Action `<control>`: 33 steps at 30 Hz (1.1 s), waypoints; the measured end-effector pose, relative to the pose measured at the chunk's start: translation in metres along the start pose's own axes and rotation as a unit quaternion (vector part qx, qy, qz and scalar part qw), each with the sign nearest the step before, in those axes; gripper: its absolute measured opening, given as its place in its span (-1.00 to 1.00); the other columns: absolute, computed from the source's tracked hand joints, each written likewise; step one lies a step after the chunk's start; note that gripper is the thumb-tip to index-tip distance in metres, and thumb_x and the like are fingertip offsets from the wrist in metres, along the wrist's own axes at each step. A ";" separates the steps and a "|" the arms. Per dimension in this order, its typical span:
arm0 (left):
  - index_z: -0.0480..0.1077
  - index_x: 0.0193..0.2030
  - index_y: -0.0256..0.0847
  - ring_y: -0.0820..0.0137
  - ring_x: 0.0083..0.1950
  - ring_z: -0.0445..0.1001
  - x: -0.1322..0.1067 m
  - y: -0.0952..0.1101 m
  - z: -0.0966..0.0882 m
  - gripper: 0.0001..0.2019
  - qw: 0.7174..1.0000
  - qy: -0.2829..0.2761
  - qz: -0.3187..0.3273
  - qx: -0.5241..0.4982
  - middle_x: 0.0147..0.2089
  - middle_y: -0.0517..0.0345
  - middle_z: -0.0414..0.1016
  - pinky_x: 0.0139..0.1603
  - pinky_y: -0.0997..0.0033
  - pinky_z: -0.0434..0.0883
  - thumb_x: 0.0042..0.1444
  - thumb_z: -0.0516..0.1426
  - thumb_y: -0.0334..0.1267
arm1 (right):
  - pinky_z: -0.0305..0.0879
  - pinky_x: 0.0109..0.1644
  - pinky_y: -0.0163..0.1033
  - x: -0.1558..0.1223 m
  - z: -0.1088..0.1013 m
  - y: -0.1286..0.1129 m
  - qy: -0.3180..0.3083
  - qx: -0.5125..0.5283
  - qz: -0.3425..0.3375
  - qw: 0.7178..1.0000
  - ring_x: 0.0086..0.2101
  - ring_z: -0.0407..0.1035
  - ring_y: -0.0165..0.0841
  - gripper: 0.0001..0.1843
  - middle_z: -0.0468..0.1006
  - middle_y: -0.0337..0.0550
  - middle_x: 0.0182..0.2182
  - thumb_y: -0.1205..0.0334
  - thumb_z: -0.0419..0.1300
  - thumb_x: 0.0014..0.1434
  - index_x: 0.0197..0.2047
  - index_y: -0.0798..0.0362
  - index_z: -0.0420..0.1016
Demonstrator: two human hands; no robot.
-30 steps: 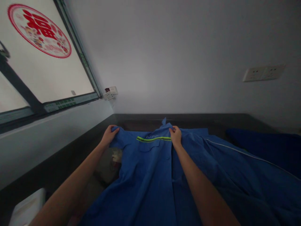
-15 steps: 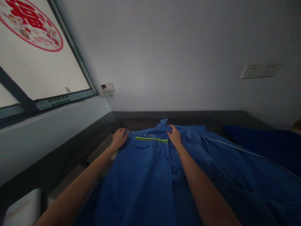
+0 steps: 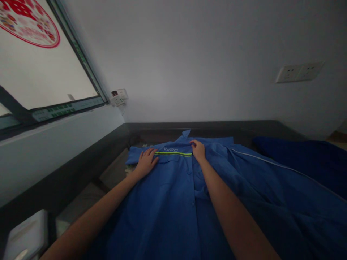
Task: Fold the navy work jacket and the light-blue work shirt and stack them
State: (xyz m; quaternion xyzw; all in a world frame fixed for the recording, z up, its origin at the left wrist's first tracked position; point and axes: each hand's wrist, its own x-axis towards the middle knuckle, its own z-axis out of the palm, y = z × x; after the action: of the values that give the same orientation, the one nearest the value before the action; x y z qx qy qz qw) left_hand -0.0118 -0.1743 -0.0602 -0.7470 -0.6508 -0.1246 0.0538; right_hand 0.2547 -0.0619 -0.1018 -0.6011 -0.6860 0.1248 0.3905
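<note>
Dim light, pale wall [image 3: 195,65], white sockets [image 3: 289,73], window [image 3: 61,77] at left with red sticker [image 3: 32,27]

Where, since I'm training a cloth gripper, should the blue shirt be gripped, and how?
Probably pinch the blue shirt by its collar tip, coming from above: the tip juts up beyond the right hand, thin and uncovered.

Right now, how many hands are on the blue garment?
2: the left hand, spread on the blue garment by the left end of its yellow-green stripe, and the right hand, by the stripe's right end. No others show.
</note>
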 end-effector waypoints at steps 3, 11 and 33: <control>0.30 0.16 -0.18 0.23 0.30 0.21 -0.024 0.042 -0.029 -0.66 0.996 -0.021 0.072 -0.056 0.26 -0.02 0.29 0.37 -0.06 -0.03 0.25 -0.03 -0.32 | 0.22 0.03 -0.26 -0.004 -0.006 -0.008 -0.012 -0.017 0.004 1.000 -0.09 0.41 -0.29 -0.64 0.56 -0.07 -0.10 0.44 0.02 0.16 -0.03 0.05 0.50; 0.10 0.32 -0.03 0.13 0.40 0.04 -0.139 0.147 -0.056 -0.40 0.924 -0.224 0.285 -0.120 0.39 0.01 0.08 0.35 -0.19 -0.01 0.15 0.15 -0.23 | 0.20 0.03 -0.05 -0.014 -0.026 -0.036 -0.083 -0.167 0.080 0.979 -0.10 0.47 -0.13 -0.58 0.58 0.14 -0.15 0.05 -0.04 0.32 0.08 0.08 0.42; 0.03 0.36 0.08 0.05 0.44 -0.15 -0.154 0.145 -0.034 -0.37 0.912 -0.219 0.312 -0.152 0.44 0.10 -0.06 0.34 -0.25 -0.03 0.18 0.12 -0.25 | -0.08 0.28 0.18 0.001 -0.019 0.010 -0.208 -0.248 -0.012 0.946 0.30 -0.07 -0.19 -0.46 0.04 0.02 0.35 0.30 -0.18 0.30 0.33 0.07 0.09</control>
State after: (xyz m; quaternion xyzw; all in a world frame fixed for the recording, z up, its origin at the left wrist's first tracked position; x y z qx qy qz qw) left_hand 0.1088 -0.3512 -0.0551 -0.9196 -0.3534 -0.0324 -0.1684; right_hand 0.2753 -0.0639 -0.0951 -0.6310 -0.7687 0.0685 0.0789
